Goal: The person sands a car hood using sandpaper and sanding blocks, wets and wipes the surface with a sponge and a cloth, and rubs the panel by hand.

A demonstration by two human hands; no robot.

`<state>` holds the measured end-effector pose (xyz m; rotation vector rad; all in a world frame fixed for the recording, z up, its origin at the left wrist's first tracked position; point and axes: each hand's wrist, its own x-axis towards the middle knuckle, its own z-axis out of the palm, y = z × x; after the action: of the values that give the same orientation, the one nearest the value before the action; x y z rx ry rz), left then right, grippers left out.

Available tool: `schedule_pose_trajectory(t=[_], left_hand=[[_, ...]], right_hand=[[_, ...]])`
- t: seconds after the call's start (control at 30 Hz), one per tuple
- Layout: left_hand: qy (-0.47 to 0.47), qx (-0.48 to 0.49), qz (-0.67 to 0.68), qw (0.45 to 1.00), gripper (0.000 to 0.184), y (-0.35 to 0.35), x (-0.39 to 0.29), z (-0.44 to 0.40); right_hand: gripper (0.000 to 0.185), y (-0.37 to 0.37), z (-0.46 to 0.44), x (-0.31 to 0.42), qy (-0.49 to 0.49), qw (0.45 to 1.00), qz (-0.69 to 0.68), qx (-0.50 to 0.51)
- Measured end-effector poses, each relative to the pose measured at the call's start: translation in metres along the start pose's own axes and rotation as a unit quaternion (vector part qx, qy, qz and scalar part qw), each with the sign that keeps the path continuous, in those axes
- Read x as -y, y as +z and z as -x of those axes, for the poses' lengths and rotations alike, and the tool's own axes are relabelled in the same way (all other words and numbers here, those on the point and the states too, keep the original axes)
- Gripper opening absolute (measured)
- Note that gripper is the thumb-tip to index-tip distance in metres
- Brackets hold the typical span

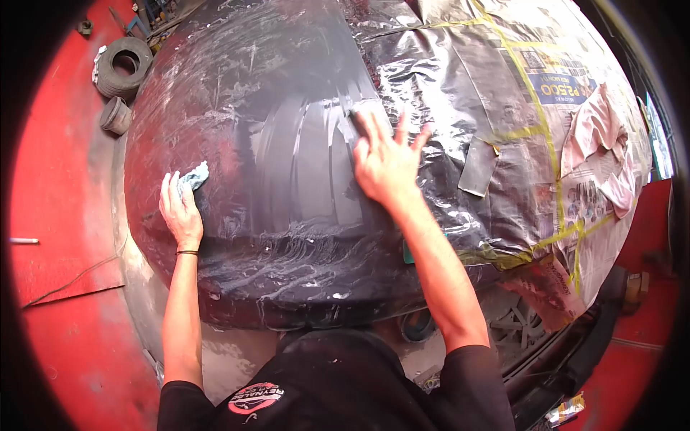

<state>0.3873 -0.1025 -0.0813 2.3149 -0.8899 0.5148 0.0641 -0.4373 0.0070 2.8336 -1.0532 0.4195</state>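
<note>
My left hand is closed on a crumpled pale blue-green rag, against the left side of a wet, dark car panel. Near the panel's middle, beside the masked edge, my right hand presses down with some fingers spread. A small dark pad shows under its left fingers; most of it is hidden, so its exact kind is unclear. Broad smooth streaks run across the wet surface left of this hand. Cloudy, whitish water marks cover the panel's front and upper left.
Newspaper and plastic masking with yellow tape covers the right side. On it lie a grey rectangular sheet and a pinkish cloth. A tire and a bucket stand on the floor at left.
</note>
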Motion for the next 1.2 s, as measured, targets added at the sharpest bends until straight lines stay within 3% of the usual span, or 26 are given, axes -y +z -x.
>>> schedule_pose_trajectory(t=[0.07, 0.17, 0.3, 0.4, 0.57, 0.67, 0.97, 1.07, 1.2], left_hand=[[0.000, 0.000, -0.002, 1.000, 0.049, -0.002, 0.001, 0.003], [0.002, -0.006, 0.000, 1.000, 0.048, 0.003, 0.000, -0.001], [0.003, -0.001, -0.001, 1.000, 0.047, -0.002, 0.000, 0.002], [0.007, -0.005, -0.012, 1.000, 0.047, 0.001, -0.003, -0.001], [0.011, 0.003, -0.021, 1.000, 0.047, -0.002, -0.002, 0.000], [0.009, 0.012, -0.035, 0.999, 0.046, -0.001, 0.004, 0.000], [0.012, -0.033, -0.042, 0.999, 0.047, 0.006, 0.005, 0.004], [0.012, -0.042, -0.046, 0.998, 0.047, 0.008, 0.004, 0.005], [0.013, -0.040, -0.044, 0.998, 0.048, 0.008, 0.006, 0.003]], right_hand=[[0.069, 0.003, -0.003, -0.002, 0.018, 1.000, 0.020, -0.005], [0.066, 0.005, 0.015, -0.003, -0.048, 0.998, 0.007, -0.028], [0.066, 0.002, -0.004, -0.007, -0.016, 0.999, -0.003, -0.035], [0.065, -0.006, 0.027, -0.010, -0.090, 0.995, -0.021, -0.029], [0.065, 0.011, -0.056, -0.036, -0.077, 0.997, 0.028, 0.014], [0.066, 0.016, -0.068, -0.049, -0.120, 0.992, 0.035, 0.017], [0.066, -0.073, 0.106, -0.064, -0.151, 0.983, 0.015, 0.106], [0.067, -0.076, 0.099, -0.068, -0.167, 0.979, 0.035, 0.115], [0.064, -0.032, -0.001, -0.056, -0.132, 0.987, 0.009, 0.091]])
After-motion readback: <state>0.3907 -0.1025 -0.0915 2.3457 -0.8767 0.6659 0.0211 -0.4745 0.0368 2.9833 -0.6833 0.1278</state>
